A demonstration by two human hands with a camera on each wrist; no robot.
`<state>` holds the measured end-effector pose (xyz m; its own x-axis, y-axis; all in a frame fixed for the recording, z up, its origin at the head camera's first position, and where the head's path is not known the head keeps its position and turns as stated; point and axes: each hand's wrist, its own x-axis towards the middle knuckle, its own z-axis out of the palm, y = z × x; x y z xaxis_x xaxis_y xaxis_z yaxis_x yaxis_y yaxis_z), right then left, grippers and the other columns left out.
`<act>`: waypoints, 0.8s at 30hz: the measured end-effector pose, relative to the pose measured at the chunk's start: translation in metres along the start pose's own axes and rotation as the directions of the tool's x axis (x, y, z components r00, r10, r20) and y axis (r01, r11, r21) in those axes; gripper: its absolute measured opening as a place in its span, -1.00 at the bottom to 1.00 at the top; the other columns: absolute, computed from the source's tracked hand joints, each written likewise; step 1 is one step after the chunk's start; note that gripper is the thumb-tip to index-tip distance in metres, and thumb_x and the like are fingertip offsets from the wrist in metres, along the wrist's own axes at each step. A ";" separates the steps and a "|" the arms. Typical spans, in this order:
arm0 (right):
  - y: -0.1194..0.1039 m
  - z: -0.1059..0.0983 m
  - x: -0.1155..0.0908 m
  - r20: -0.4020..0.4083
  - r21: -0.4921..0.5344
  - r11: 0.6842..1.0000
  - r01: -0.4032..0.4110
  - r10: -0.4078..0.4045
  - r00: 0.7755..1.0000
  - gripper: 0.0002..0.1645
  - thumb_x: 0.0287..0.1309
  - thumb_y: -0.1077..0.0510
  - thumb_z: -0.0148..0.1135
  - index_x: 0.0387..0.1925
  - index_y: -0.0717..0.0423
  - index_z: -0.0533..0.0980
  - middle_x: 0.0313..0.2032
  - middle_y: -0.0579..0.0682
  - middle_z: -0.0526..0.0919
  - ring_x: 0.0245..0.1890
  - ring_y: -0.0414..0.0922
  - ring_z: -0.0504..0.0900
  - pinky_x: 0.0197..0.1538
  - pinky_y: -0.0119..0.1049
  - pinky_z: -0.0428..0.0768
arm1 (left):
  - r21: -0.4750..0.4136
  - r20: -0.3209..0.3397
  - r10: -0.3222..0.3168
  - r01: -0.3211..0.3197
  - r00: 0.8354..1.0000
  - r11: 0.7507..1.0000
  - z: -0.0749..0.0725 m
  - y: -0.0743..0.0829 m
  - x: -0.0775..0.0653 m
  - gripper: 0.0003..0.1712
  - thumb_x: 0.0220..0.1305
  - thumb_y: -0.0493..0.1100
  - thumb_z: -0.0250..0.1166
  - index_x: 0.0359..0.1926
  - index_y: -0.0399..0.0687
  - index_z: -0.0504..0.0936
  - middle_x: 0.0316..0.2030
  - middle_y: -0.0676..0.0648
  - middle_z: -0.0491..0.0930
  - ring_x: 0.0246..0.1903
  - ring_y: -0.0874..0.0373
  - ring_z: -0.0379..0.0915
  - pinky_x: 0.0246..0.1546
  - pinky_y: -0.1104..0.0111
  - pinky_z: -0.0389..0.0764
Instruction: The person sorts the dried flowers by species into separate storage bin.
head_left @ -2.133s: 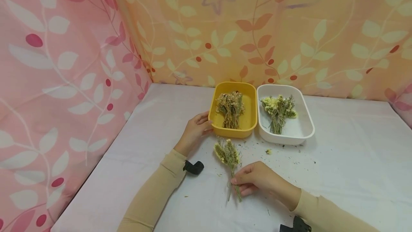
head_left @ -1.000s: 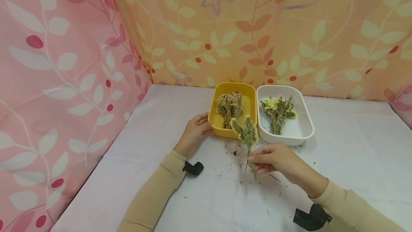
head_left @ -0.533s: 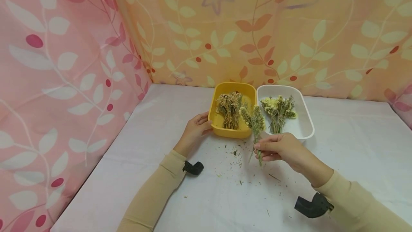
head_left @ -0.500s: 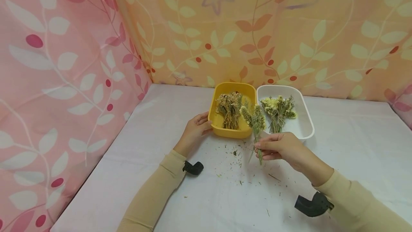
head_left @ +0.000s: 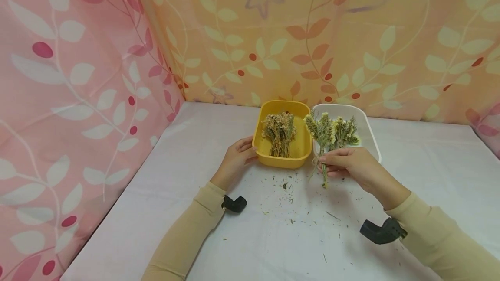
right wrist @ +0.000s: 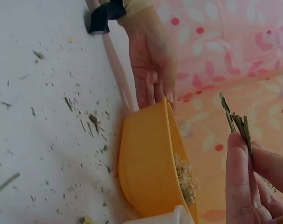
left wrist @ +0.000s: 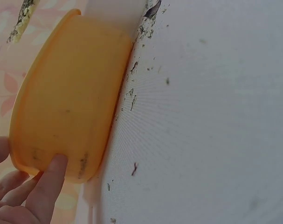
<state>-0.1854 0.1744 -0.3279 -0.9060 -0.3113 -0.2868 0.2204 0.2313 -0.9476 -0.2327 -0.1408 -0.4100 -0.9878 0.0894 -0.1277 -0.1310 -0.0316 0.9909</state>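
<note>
My right hand (head_left: 357,166) pinches the stems of a small bunch of dried pale-yellow flowers (head_left: 321,129), heads up, at the left side of the white tray (head_left: 371,133). Its cut stem ends (right wrist: 241,123) stick out past the fingertips in the right wrist view. Behind it, another bunch of yellow flowers (head_left: 344,130) lies in that tray, partly hidden. My left hand (head_left: 235,159) holds the near left corner of the yellow tray (head_left: 302,142), thumb at the rim and fingers against the outer wall (left wrist: 48,182). A brown dried bunch (head_left: 280,133) lies inside that tray.
The two trays stand side by side at the back of the white-covered table (head_left: 187,142). Leaf and stem crumbs (head_left: 287,185) are scattered in front of them. A patterned orange cloth (head_left: 234,34) hangs behind, a pink one (head_left: 78,99) at the left.
My right hand has lifted the yellow flower bunch from the table front and carried it back and rightward, to the white tray. The left hand has stayed at the yellow tray.
</note>
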 end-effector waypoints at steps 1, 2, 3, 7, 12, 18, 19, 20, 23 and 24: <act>-0.001 -0.002 0.001 -0.005 0.011 1.000 -0.003 0.004 1.000 -0.90 0.29 0.14 0.31 -0.28 -0.03 0.73 -0.38 -0.19 0.78 -0.39 -0.29 0.76 -0.17 -0.36 0.77 | 0.000 -0.001 0.000 0.000 1.000 1.000 0.000 0.000 0.000 -0.41 0.44 -0.29 0.17 0.44 -0.19 0.31 0.37 -0.24 0.40 0.29 -0.15 0.45 0.22 0.10 0.60; -0.001 -0.003 0.002 -0.007 0.016 1.000 -0.007 0.007 1.000 -0.89 0.29 0.14 0.31 -0.32 -0.08 0.73 -0.38 -0.20 0.78 -0.40 -0.29 0.76 -0.18 -0.36 0.77 | 0.000 -0.001 0.000 0.000 1.000 1.000 0.000 0.000 0.000 -0.41 0.44 -0.30 0.17 0.44 -0.20 0.31 0.37 -0.25 0.41 0.28 -0.15 0.45 0.22 0.11 0.61; -0.001 -0.005 0.003 -0.005 0.027 1.000 -0.008 0.009 1.000 -0.87 0.29 0.15 0.30 -0.34 -0.10 0.73 -0.38 -0.20 0.78 -0.40 -0.29 0.76 -0.18 -0.37 0.76 | -0.002 -0.001 0.000 0.000 1.000 1.000 0.000 0.000 0.000 -0.41 0.44 -0.30 0.17 0.44 -0.19 0.31 0.36 -0.25 0.41 0.28 -0.15 0.45 0.21 0.11 0.61; -0.001 -0.012 0.009 -0.008 0.047 0.999 -0.022 0.023 1.000 -0.78 0.33 0.15 0.27 -0.40 -0.21 0.73 -0.38 -0.22 0.78 -0.39 -0.30 0.76 -0.18 -0.40 0.76 | -0.005 0.001 0.000 0.000 1.000 1.000 0.000 0.000 -0.001 -0.42 0.43 -0.30 0.17 0.43 -0.20 0.32 0.35 -0.26 0.42 0.29 -0.15 0.45 0.22 0.09 0.60; 0.001 -0.020 0.017 -0.018 0.043 0.999 -0.009 0.010 1.000 -0.73 0.36 0.17 0.22 -0.39 -0.22 0.73 -0.38 -0.23 0.77 -0.39 -0.31 0.76 -0.18 -0.43 0.75 | -0.014 0.009 0.003 -0.003 1.000 1.000 0.000 0.001 -0.001 -0.41 0.43 -0.31 0.17 0.44 -0.21 0.31 0.36 -0.27 0.41 0.30 -0.16 0.43 0.24 0.07 0.59; 0.004 -0.029 0.027 -0.057 0.033 0.999 -0.033 0.035 0.998 -0.75 0.35 0.13 0.24 -0.40 -0.25 0.72 -0.41 -0.25 0.74 -0.40 -0.33 0.72 -0.17 -0.44 0.75 | -0.005 0.003 -0.006 0.006 1.000 1.000 0.001 0.001 -0.001 -0.40 0.43 -0.32 0.17 0.44 -0.21 0.30 0.36 -0.28 0.40 0.29 -0.17 0.43 0.22 0.10 0.60; 0.004 -0.031 0.028 -0.063 0.028 0.999 -0.036 0.038 0.997 -0.77 0.35 0.13 0.24 -0.37 -0.24 0.72 -0.40 -0.26 0.73 -0.39 -0.33 0.71 -0.16 -0.43 0.75 | -0.004 0.000 -0.009 0.009 1.000 1.000 0.001 0.001 -0.001 -0.40 0.43 -0.32 0.17 0.44 -0.20 0.30 0.36 -0.27 0.41 0.29 -0.17 0.44 0.22 0.11 0.60; 0.004 -0.032 0.030 -0.071 0.019 0.999 -0.041 0.042 0.997 -0.79 0.35 0.12 0.24 -0.35 -0.22 0.72 -0.40 -0.26 0.73 -0.38 -0.33 0.71 -0.15 -0.42 0.75 | -0.004 -0.001 -0.010 0.010 1.000 1.000 0.001 0.001 -0.001 -0.40 0.43 -0.32 0.17 0.44 -0.20 0.30 0.36 -0.27 0.41 0.29 -0.17 0.44 0.22 0.11 0.61; 0.005 -0.035 0.035 -0.092 -0.009 0.998 -0.056 0.055 0.994 -0.84 0.35 0.08 0.25 -0.14 -0.05 0.71 -0.39 -0.26 0.72 -0.36 -0.32 0.71 -0.10 -0.39 0.75 | -0.003 -0.003 -0.009 0.009 1.000 1.000 0.001 0.001 -0.002 -0.40 0.43 -0.31 0.17 0.44 -0.19 0.30 0.36 -0.26 0.41 0.29 -0.17 0.45 0.21 0.13 0.61; 0.005 -0.035 0.038 -0.099 -0.015 0.998 -0.063 0.061 0.993 -0.78 0.34 0.07 0.26 -0.06 0.02 0.68 -0.39 -0.25 0.72 -0.36 -0.31 0.71 -0.08 -0.38 0.75 | -0.002 -0.004 -0.008 0.008 1.000 1.000 0.001 0.000 -0.001 -0.40 0.43 -0.31 0.17 0.44 -0.19 0.30 0.36 -0.27 0.41 0.28 -0.17 0.45 0.20 0.13 0.62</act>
<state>-0.2309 0.1963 -0.3387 -0.9221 -0.2039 -0.3289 0.2716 0.2645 -0.9253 -0.2312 -0.1404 -0.4098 -0.9870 0.0855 -0.1362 -0.1394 -0.0331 0.9897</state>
